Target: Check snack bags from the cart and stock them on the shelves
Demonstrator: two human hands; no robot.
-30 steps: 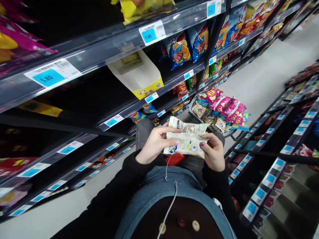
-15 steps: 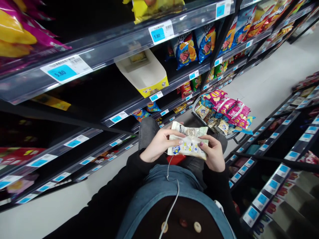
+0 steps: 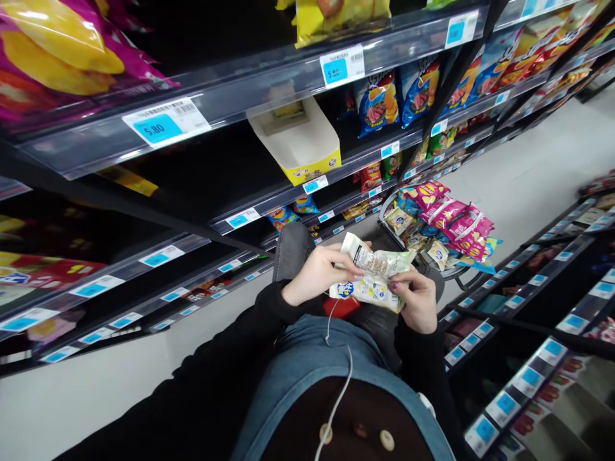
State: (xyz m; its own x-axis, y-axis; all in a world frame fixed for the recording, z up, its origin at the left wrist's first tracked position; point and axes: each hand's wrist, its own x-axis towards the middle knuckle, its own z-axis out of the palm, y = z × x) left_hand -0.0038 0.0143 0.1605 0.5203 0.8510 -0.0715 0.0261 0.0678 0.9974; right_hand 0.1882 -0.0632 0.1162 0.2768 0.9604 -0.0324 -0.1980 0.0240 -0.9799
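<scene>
Between my two hands, above my lap, is a pale snack packet (image 3: 377, 291) with a blue logo and yellow specks. Its back, with printed text, faces up on the far half, and a seam or fold runs along the middle; I cannot tell whether it is one packet or two. My left hand (image 3: 327, 272) pinches the left end between thumb and fingers. Thumb and fingers of my right hand (image 3: 417, 296) grip the right end. A red object (image 3: 343, 308) shows partly below the packet, on or near my lap.
A basket or cart (image 3: 384, 221) piled with pink chip bags (image 3: 461, 221) and small packets stands ahead, right of my knees. On the left shelf lies an open white-and-yellow carton (image 3: 307, 144). Blue chip bags (image 3: 379, 105) stand beyond it. Another shelf rack (image 3: 533, 307) borders the aisle's right side.
The packet has tilted, and more of its printed back shows at the far side. Both hands keep hold of its ends. The view has shifted slightly left.
</scene>
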